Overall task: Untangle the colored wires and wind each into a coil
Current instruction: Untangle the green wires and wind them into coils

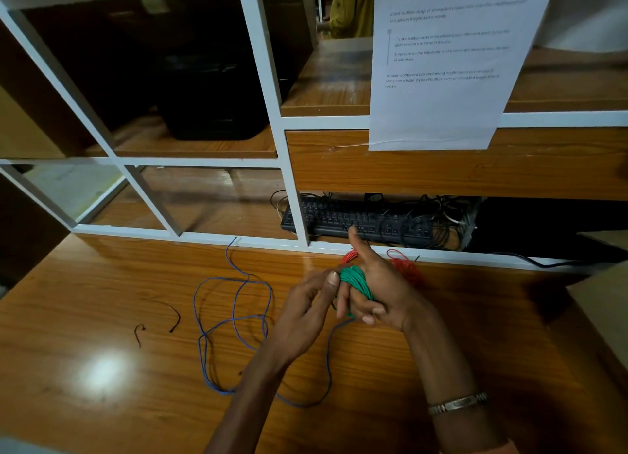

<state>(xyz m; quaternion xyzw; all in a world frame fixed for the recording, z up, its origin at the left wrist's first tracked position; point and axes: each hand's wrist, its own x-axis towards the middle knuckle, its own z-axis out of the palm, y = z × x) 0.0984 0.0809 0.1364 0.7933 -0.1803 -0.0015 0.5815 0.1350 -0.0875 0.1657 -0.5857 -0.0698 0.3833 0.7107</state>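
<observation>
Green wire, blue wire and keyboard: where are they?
green wire (355, 280), head view, on the coil wound round the right hand's fingers
blue wire (234, 317), head view, on a loose loop lying on the table
keyboard (356, 220), head view, on its keys

Two hands are seen, a left hand (306, 304) and a right hand (377, 293). Three coloured wires are counted: one green wire wound into a coil (355, 282), one loose blue wire (234, 321) and one bundle of red wire (406, 268). Two short dark wire scraps are counted on the wooden worktop (102, 402), a longer one (170, 312) and a shorter one (138, 333). One black keyboard (356, 220), one white printed paper sheet (445, 62) and one metal bracelet (457, 403) are seen.
</observation>
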